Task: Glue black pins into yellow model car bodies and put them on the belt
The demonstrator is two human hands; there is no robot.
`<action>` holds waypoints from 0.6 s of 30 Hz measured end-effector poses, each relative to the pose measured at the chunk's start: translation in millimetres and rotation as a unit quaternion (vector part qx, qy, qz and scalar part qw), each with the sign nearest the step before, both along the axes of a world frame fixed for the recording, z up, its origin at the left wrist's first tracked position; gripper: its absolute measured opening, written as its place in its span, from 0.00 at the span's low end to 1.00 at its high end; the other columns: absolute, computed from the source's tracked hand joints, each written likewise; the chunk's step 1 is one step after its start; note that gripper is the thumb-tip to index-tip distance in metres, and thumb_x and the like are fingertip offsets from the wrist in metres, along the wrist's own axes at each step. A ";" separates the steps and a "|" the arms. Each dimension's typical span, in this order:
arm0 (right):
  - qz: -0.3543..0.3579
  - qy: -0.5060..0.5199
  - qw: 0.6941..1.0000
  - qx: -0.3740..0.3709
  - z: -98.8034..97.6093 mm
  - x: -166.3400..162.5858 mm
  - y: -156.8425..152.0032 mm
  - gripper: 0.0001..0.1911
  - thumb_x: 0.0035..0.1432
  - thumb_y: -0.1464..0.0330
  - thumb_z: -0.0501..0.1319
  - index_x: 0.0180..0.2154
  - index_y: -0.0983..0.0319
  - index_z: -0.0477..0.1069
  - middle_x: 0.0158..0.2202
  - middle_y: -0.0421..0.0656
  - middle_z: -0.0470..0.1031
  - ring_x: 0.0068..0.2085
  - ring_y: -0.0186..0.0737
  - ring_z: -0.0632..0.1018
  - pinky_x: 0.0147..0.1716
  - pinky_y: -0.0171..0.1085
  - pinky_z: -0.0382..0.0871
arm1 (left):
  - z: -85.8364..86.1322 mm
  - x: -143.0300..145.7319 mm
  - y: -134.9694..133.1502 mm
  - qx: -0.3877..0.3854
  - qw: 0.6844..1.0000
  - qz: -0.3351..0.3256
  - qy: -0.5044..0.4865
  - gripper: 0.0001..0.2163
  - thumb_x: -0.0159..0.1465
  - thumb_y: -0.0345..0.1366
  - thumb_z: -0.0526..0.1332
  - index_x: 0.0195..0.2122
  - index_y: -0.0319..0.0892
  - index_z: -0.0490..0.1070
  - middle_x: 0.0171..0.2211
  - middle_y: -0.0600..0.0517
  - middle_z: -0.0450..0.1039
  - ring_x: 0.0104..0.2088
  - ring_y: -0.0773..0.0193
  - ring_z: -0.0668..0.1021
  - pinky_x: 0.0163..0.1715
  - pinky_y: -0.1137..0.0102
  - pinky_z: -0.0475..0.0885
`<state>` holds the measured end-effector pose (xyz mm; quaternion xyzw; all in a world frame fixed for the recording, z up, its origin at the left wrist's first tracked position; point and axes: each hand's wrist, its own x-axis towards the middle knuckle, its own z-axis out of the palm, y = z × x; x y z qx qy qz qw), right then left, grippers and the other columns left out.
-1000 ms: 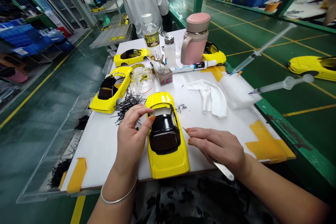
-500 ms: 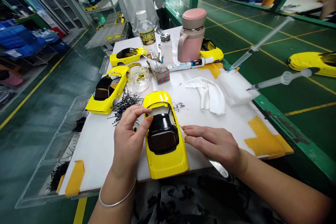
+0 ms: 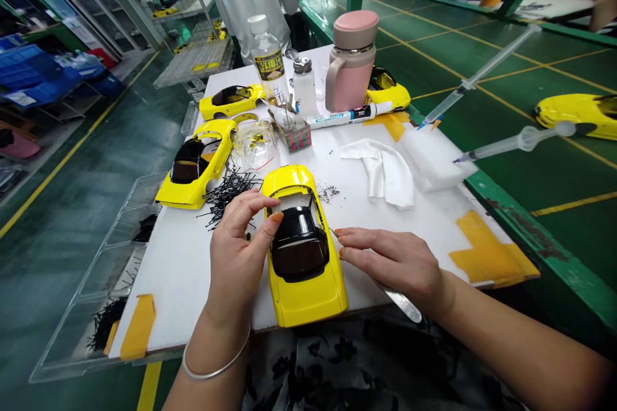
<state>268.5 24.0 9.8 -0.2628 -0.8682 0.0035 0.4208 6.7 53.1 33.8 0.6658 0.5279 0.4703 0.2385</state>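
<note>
A yellow toy car body (image 3: 308,298) with a black roof and dark rear window lies in front of me on the white board. My left hand (image 3: 243,237) is at its left side, thumb and forefinger bent over the edge of the roof opening; its other fingers are partly hidden. In my right hand (image 3: 400,263), to the right of the car body, is a pair of metal tweezers (image 3: 402,305). Their narrow end points at the car's right flank, and the broad end sticks out below my palm. Thin black sticks (image 3: 231,196) lie in a pile beyond my left hand.
Yellow car bodies (image 3: 193,170) stand at the left and back. Behind are a bottle (image 3: 270,64), a pink mug (image 3: 354,64), a marker (image 3: 342,117) and a small pin-filled box (image 3: 296,138). A white cloth (image 3: 380,170) and syringes (image 3: 520,140) on a foam block (image 3: 438,164) are at right.
Both hands hold almost the same position around the car body. The view has shifted very slightly.
</note>
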 end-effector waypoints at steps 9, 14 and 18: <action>-0.010 0.037 0.999 -0.011 -3.2 1.1 -2.0 0.12 0.66 0.81 0.61 0.48 0.67 0.77 0.47 0.53 0.84 0.53 0.44 0.84 0.54 0.37 0.80 | -3.1 -1.5 2.5 0.004 1.000 -0.003 -0.004 0.07 0.69 0.40 0.67 0.46 0.50 0.80 0.52 0.49 0.77 0.60 0.53 0.76 0.63 0.56 0.69; -0.055 0.076 0.995 -0.028 8.3 -2.4 -2.3 0.11 0.65 0.82 0.59 0.47 0.69 0.75 0.37 0.50 0.82 0.42 0.41 0.84 0.44 0.36 0.81 | -4.2 -2.2 3.1 0.010 1.000 -0.005 -0.004 0.07 0.69 0.40 0.67 0.46 0.50 0.80 0.52 0.49 0.78 0.59 0.52 0.77 0.62 0.55 0.69; -0.082 -0.039 0.995 -0.051 7.6 -9.6 -2.3 0.17 0.68 0.79 0.52 0.51 0.74 0.75 0.27 0.43 0.75 0.26 0.38 0.77 0.26 0.36 0.72 | -3.3 -2.0 2.8 0.011 1.000 -0.002 -0.001 0.07 0.68 0.40 0.67 0.46 0.50 0.80 0.52 0.49 0.78 0.59 0.52 0.76 0.62 0.54 0.69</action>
